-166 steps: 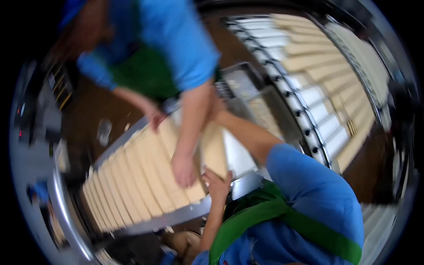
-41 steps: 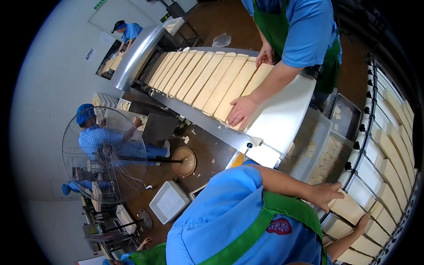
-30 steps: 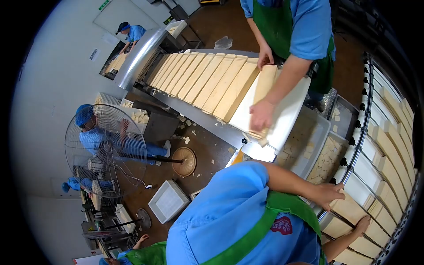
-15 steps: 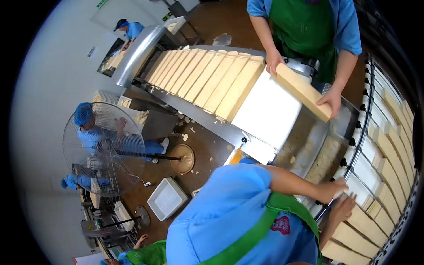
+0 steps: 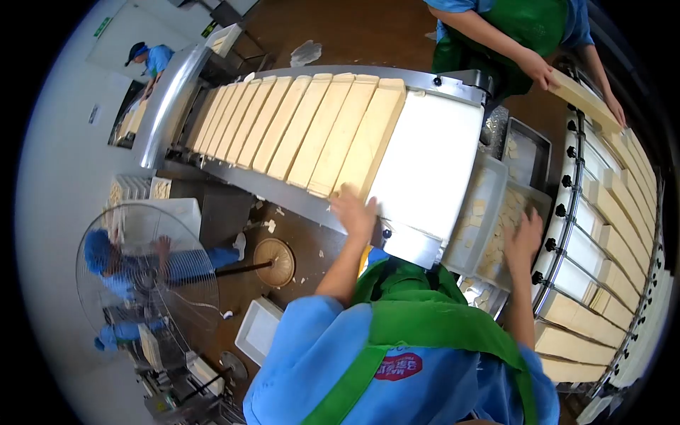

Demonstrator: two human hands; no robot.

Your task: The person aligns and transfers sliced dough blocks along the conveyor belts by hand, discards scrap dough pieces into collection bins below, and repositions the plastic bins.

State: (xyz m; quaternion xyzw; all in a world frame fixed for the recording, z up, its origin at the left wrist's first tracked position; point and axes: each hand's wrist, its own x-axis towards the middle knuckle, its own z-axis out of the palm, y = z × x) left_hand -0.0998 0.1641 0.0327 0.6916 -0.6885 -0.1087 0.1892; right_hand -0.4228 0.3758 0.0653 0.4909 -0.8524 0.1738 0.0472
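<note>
My left hand [image 5: 354, 211] is at the near end of the last cream-coloured slab [image 5: 373, 142] in a row on the white conveyor belt [image 5: 433, 163]. Its fingers are apart; I cannot tell whether they touch the slab. Over the trays of flat scraps hangs my right hand [image 5: 523, 239], fingers spread and holding nothing. Beneath it lie a white tray [image 5: 476, 225] and pale scraps [image 5: 511, 205]. Across the belt, a co-worker in a green apron [image 5: 520, 42] holds another long slab [image 5: 586, 99] with both hands above the right-hand conveyor.
The right-hand conveyor [image 5: 582, 212] carries several long slabs and has a rail with black knobs along its side. A fan [image 5: 147, 273] stands on the left, near a white crate [image 5: 258, 329] on the floor. Other people work farther back.
Both my hands have left the right-hand conveyor; the left swung across to the belt's slab row, the right came over the trays. The co-worker carried a slab rightward to the other conveyor.
</note>
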